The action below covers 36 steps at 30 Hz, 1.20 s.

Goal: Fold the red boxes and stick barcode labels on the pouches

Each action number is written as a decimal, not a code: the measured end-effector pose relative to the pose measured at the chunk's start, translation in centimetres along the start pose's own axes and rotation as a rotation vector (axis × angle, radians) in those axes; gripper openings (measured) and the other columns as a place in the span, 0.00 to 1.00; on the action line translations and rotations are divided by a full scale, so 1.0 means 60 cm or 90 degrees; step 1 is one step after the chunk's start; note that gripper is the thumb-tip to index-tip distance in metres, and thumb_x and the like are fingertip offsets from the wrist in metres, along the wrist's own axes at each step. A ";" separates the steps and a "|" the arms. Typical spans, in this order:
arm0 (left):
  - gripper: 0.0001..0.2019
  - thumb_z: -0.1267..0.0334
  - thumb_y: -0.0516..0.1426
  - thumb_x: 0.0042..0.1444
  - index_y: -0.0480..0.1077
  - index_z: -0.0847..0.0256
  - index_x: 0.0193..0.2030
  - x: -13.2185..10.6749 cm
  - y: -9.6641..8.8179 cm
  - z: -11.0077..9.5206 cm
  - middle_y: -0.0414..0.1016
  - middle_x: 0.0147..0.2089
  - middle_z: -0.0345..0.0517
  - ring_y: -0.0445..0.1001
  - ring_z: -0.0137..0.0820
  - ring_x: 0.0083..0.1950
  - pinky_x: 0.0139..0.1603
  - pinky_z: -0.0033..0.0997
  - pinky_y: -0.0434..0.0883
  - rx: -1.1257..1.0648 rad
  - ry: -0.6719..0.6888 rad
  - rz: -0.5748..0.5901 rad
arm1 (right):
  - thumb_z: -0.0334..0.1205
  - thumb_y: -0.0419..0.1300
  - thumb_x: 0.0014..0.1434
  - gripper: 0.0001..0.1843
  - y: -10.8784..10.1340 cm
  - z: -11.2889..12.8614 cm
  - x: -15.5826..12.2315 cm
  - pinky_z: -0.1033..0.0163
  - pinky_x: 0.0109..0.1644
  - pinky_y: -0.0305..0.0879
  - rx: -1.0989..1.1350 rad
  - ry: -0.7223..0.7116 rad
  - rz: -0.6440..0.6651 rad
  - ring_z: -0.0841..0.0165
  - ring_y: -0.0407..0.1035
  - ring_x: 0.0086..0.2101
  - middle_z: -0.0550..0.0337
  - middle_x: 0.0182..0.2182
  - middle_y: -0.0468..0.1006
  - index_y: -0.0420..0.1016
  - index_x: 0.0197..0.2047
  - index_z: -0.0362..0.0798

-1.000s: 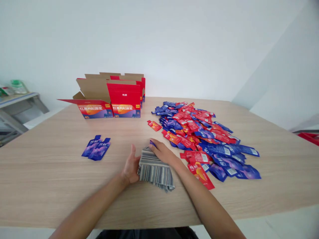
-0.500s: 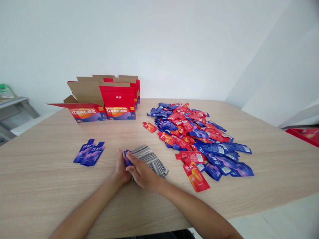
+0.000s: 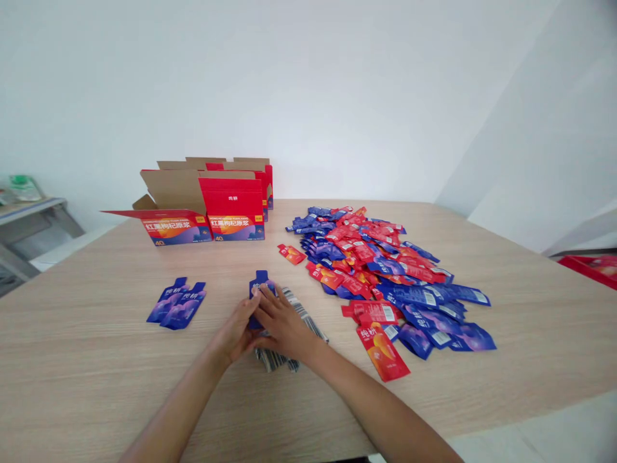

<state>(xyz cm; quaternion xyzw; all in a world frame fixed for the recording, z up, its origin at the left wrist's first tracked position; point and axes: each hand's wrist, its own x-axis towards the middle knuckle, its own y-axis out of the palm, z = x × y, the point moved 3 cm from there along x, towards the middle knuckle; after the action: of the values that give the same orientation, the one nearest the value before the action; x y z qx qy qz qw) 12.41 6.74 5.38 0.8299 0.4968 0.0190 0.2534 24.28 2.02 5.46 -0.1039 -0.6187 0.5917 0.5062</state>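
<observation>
A blue sachet [image 3: 261, 276] stands face toward me between my hands, its narrow neck pointing away; whether more sachets lie behind it is hidden. My left hand [image 3: 238, 331] grips its left side, thumb on the front. My right hand [image 3: 284, 326] lies over its right side with fingers bent across the printed face. Beneath and beside the right hand is a black-and-white striped bundle [image 3: 306, 316], partly covered by it. Two blue sachets [image 3: 182, 307] overlap on the table to the left of my hands.
A mixed heap of red and blue sachets [image 3: 357, 251] spreads over the right half of the table [image 3: 216, 405]. One red sachet [image 3: 383, 352] lies at its near edge. Several open red cartons [image 3: 236, 209] stand back left. A red box [image 3: 595, 267] shows at far right.
The blue sachet has come up into clearer view between my hands. My right hand has shifted slightly right over the striped bundle. The camera view has tilted up a little.
</observation>
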 end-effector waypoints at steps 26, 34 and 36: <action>0.44 0.33 0.43 0.61 0.52 0.62 0.75 0.029 -0.248 -0.106 0.47 0.75 0.72 0.43 0.72 0.74 0.59 0.77 0.55 1.073 -0.042 -0.567 | 0.37 0.50 0.63 0.23 -0.226 -0.305 -0.208 0.43 0.51 0.66 -0.387 0.855 -0.171 0.48 0.70 0.51 0.39 0.49 0.78 0.77 0.57 0.46; 0.47 0.28 0.45 0.55 0.55 0.58 0.74 0.035 -0.272 -0.113 0.55 0.74 0.63 0.51 0.64 0.72 0.65 0.76 0.48 1.102 0.012 -0.528 | 0.42 0.44 0.68 0.21 -0.261 -0.252 -0.159 0.51 0.47 0.62 -0.340 0.636 -0.551 0.54 0.70 0.41 0.42 0.40 0.76 0.75 0.46 0.41; 0.47 0.28 0.44 0.56 0.55 0.59 0.74 0.036 -0.285 -0.125 0.56 0.73 0.64 0.52 0.64 0.71 0.65 0.76 0.47 1.093 0.014 -0.555 | 0.47 0.44 0.68 0.20 -0.242 -0.235 -0.130 0.55 0.43 0.63 -0.199 0.575 -0.566 0.59 0.68 0.36 0.50 0.34 0.75 0.72 0.40 0.45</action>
<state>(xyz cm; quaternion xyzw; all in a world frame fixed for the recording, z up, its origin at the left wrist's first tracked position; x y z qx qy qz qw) -2.54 18.01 3.94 0.4745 0.6087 -0.4389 -0.4601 45.29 1.13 10.71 -0.1488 -0.4075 0.1269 0.8920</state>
